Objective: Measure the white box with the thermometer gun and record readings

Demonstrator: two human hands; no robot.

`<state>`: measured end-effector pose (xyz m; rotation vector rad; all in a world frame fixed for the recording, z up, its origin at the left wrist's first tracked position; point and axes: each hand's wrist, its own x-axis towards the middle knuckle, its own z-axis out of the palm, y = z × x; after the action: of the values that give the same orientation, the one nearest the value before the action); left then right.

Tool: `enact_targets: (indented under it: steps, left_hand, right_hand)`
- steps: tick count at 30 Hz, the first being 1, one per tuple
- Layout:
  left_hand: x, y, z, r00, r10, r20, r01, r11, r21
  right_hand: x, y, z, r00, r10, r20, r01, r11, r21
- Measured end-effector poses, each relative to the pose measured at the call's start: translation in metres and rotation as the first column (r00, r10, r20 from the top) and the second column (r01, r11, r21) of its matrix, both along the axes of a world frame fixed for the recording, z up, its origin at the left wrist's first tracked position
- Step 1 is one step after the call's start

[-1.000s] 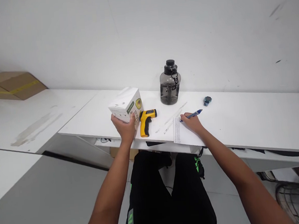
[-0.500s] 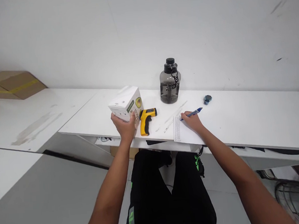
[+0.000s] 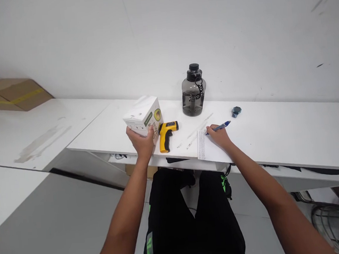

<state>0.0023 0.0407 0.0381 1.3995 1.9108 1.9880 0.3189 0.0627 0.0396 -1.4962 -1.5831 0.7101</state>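
Note:
On the left, my left hand (image 3: 143, 142) grips the near side of a white cardboard box (image 3: 141, 112) that has an avocado picture and lettering on its right face. The box is tilted on the desk. Close to its right side lies a yellow and black infrared thermometer gun (image 3: 164, 136). My right hand (image 3: 219, 136) is closed around a blue pen (image 3: 222, 126), its tip at a sheet of paper (image 3: 211, 152) near the desk's front edge. Small handwriting runs down the sheet's left part, and my right hand and forearm cover some of the rest.
A grey see-through water bottle (image 3: 192, 94) stands by the wall. To its right lies a small dark blue watch-like object (image 3: 236, 111). A brown cardboard box (image 3: 16, 94) with yellow tape sits at the far left. The white desk (image 3: 290, 133) has an open shelf beneath.
The pen tip and right hand have shifted very slightly across the paper. The view has moved a little. My left hand keeps its hold on the white box.

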Motion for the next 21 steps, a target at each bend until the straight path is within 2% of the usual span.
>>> enact_targets:
  steps: [21]
  left_hand:
    - [-0.0011,0.0027,-0.0060,1.000,-0.008,0.017,0.008,1.000,-0.004]
  right_hand:
    - [0.0003,-0.0028,0.0022,0.999,-0.024,0.034,0.024,1.000,0.019]
